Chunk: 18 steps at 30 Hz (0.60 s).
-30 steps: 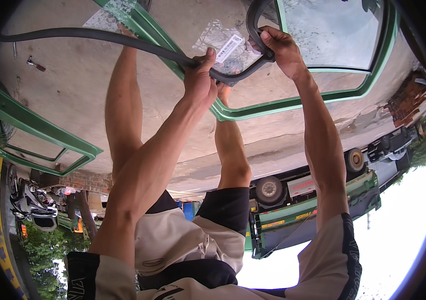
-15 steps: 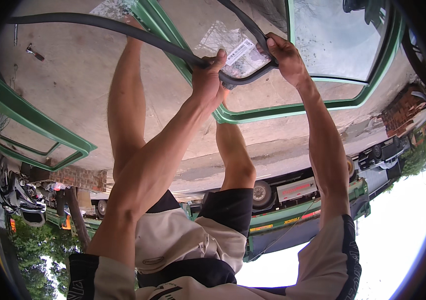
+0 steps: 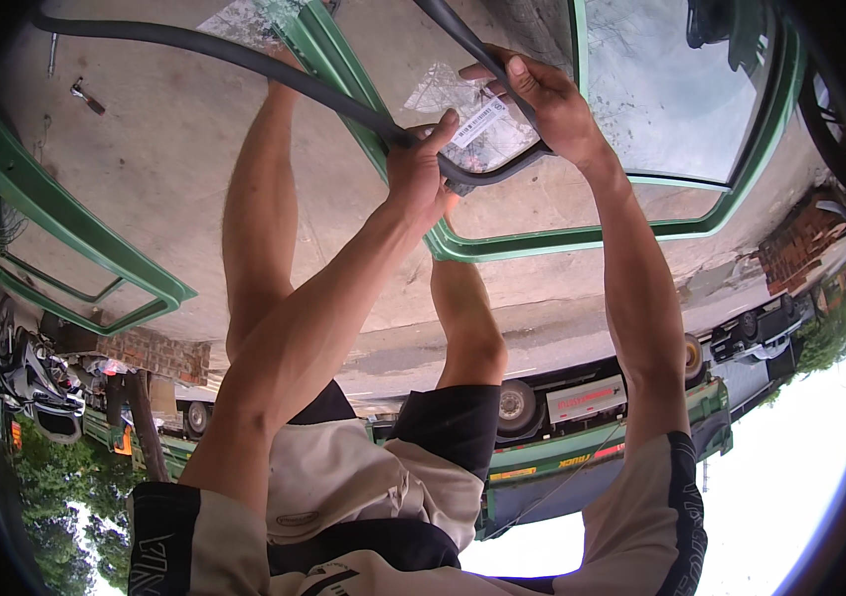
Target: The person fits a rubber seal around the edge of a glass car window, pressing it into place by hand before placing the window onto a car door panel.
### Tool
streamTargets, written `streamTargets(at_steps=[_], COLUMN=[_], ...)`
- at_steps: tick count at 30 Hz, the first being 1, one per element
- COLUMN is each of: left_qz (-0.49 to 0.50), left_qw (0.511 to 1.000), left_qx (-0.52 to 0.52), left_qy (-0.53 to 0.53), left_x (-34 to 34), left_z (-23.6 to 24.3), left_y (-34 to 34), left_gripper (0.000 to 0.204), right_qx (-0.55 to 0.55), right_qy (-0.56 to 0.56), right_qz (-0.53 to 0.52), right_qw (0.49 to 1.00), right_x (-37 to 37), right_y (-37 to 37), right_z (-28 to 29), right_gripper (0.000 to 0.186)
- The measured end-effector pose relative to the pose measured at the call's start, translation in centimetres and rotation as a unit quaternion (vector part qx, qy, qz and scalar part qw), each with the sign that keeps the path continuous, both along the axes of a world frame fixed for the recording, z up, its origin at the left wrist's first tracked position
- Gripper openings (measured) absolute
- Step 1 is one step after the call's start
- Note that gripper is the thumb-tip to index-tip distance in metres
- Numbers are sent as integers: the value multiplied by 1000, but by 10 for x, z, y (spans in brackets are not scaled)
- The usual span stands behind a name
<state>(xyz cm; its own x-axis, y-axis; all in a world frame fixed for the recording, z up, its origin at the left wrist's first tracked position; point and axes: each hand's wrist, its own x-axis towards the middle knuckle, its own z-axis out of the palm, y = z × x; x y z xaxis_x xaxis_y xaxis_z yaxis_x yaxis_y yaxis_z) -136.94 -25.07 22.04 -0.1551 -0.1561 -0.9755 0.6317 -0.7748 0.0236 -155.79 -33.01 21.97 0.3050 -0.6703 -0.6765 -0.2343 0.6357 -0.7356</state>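
Note:
My left hand (image 3: 418,169) grips a long dark rubber strip (image 3: 219,62) beside the green metal door frame (image 3: 333,74), just below the bend where the strip turns upward. My right hand (image 3: 552,109) is on the rising part of the strip, thumb near it and fingertips reaching round it to the left. A clear plastic sheet with a white label (image 3: 477,121) lies behind the strip, partly hidden by it. To the right is the frame's glass pane (image 3: 666,89).
A second green door frame (image 3: 75,209) lies at the left. A ratchet tool (image 3: 87,97) and a thin metal tool (image 3: 51,55) lie on the concrete floor. My bare legs stand around the work. Behind are a green truck (image 3: 562,447), a motorbike (image 3: 40,387) and low brickwork (image 3: 145,353).
My right hand has shifted its grip, with fingers now stretched leftward across the strip. The strip's upper loop has straightened, and the bend with my left hand sits slightly lower in the picture.

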Motion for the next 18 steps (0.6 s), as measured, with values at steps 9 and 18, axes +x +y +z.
streamTargets(at_steps=[9, 18], left_qz=[23, 61], left_qw=[999, 996], left_qx=[-21, 55], left_qy=[16, -28], left_x=[1, -2], left_z=[9, -11], left_y=[-17, -5], left_gripper=[98, 90], right_qx=[-202, -56], right_qy=[166, 153], right_qz=[-3, -25], right_qw=[965, 986], right_x=[32, 12], right_y=[-10, -16], right_z=[-2, 0], right_gripper=[28, 25])
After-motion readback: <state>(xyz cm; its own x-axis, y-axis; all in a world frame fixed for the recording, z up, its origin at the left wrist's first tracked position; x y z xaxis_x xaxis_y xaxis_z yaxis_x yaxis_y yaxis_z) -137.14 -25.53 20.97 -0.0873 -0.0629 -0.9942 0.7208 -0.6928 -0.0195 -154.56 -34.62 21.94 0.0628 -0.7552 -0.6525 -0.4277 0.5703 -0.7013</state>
